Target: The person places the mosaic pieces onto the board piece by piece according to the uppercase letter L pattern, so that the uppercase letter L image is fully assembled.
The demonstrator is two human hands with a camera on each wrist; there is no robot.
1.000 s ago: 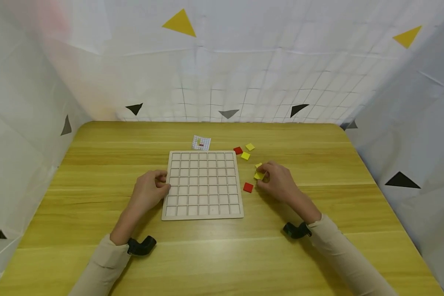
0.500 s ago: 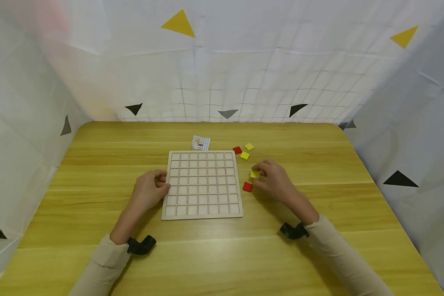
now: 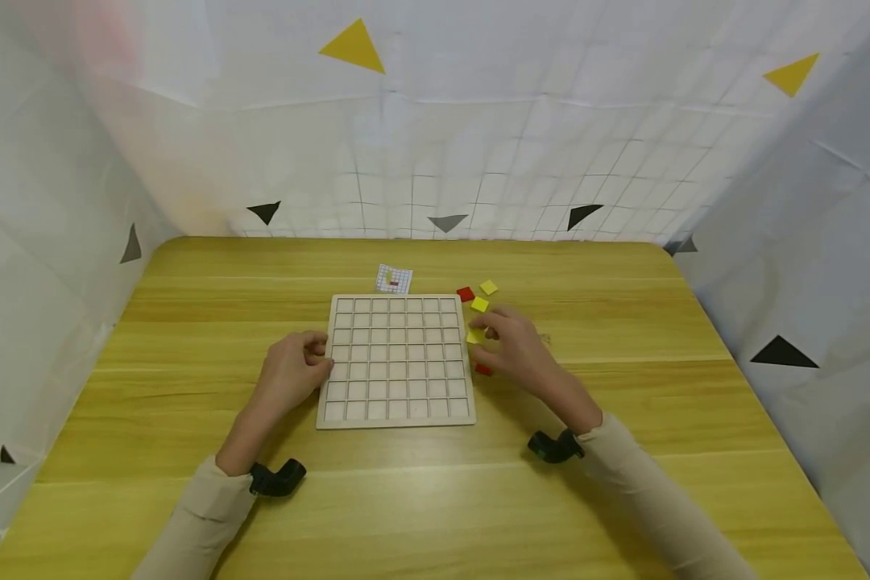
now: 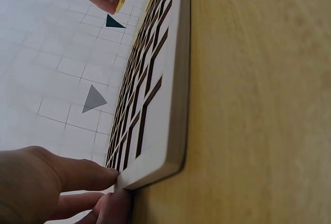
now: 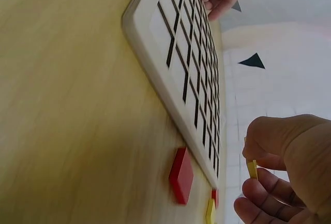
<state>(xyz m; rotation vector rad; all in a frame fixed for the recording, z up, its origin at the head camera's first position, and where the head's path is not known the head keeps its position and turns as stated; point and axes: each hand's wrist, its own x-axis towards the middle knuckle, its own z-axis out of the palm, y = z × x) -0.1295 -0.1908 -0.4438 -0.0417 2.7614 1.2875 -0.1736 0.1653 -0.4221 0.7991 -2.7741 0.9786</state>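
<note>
A pale wooden grid board point(image 3: 396, 424) lies flat on the table. At its left edge my left hand point(image 3: 290, 372) holds the rim, with thumb and fingertips on the edge in the left wrist view. My right hand point(image 3: 515, 350) is above the board's right edge, pinching a yellow square tile point(image 3: 474, 336) between thumb and fingers. The right wrist view shows that yellow tile point(image 5: 252, 169) edge-on, clear of the table. Partly covered by this hand in the head view, a red square tile point(image 3: 484, 370) lies beside the board.
Off the board's far right corner lie another red tile point(image 3: 466, 295) and two yellow tiles, one nearer point(image 3: 480, 304) and one farther point(image 3: 489, 287). A small printed grid card point(image 3: 395, 279) lies behind the board. White sheeting point(image 3: 435, 145) surrounds the table's back and sides.
My right hand has picked the yellow tile up off the table and carried it left to the board's right edge. The left hand and board have stayed put.
</note>
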